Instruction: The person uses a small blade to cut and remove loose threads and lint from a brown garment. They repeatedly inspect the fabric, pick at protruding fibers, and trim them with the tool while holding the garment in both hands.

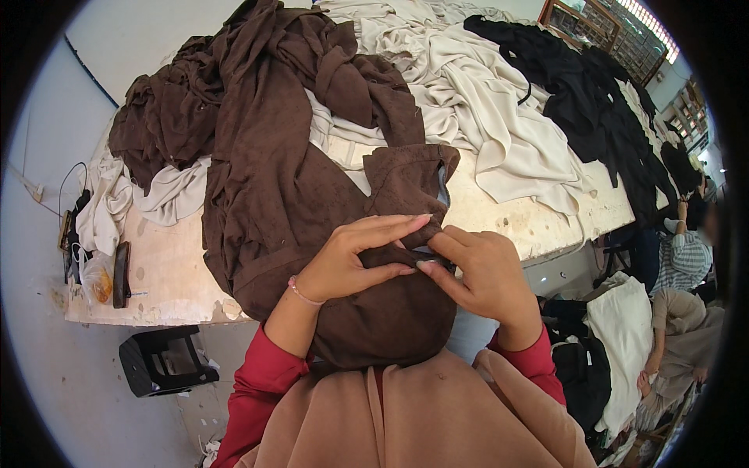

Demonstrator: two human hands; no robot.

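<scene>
Brown garment (265, 187): held by left fingers (390, 228) and right fingers (456, 249)
Bench (172, 269): partly covered by heaped cream cloth (472, 101)

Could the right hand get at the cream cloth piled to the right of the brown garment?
Probably yes: bare tabletop seems to leave the way free between the right hand and the cream cloth, though its fingers would first have to release the brown garment.

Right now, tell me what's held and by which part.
The brown cloth, by an edge: the right grip pinches it between thumb and fingers. The left grip touches it there; whether it pinches is unclear.
</scene>
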